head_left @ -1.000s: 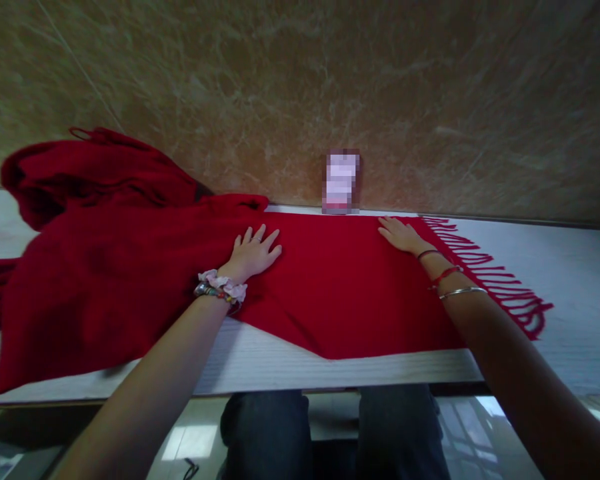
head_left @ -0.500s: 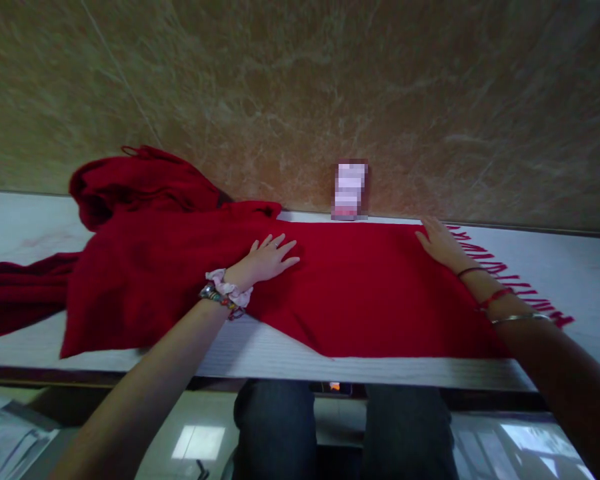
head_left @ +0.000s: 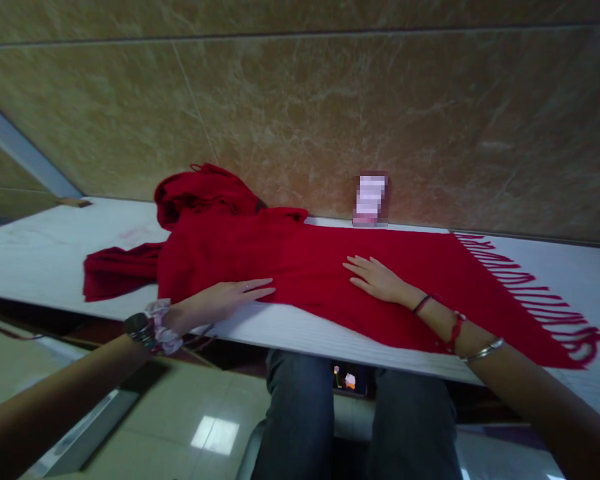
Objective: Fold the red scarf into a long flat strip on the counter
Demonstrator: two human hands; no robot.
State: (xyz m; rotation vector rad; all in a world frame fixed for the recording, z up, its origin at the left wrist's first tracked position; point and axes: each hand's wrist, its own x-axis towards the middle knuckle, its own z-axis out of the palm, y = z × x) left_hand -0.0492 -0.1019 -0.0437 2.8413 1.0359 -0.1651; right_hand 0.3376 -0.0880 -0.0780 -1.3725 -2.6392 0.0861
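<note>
Red cloth (head_left: 405, 257) lies along the white, grained desk (head_left: 35, 247), one fringe (head_left: 527, 288) toward its right end, one bunched heap (head_left: 205, 193) at its back edge below marbled wall tiles (head_left: 300, 120). The left hand (head_left: 225, 300), two fingers slightly parted, meets the cloth near the front edge; the right hand (head_left: 380, 280) lies flat on it, fingers spread.

Facing me, a brown marbled wall (head_left: 300, 100) rises behind a long white tabletop (head_left: 45, 247), and below me a glossy tiled floor (head_left: 220, 393) throws back a bright patch of light (head_left: 215, 435).
</note>
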